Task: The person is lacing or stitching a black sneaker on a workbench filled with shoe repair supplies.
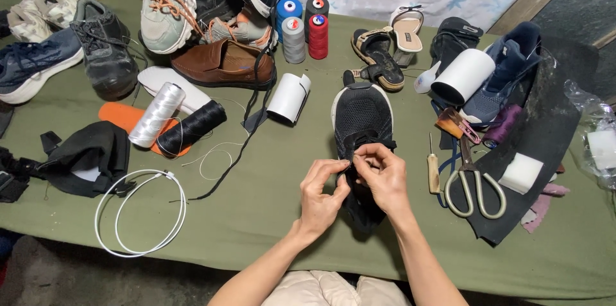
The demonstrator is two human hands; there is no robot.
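Observation:
A black mesh sneaker with a white sole edge (361, 113) lies toe-away on the green table cover (269, 190). My left hand (321, 193) and my right hand (380, 174) meet over its tongue. Both pinch the black lace there with thumb and fingertips. The shoe's heel end is hidden under my hands.
Scissors (473, 187) and a wooden-handled awl (434, 168) lie right of the shoe on black sheet material. White (156, 114) and black (191, 127) thread cones lie left, a coiled white cable (138, 213) near the front edge. Several shoes and upright spools (301, 26) crowd the back.

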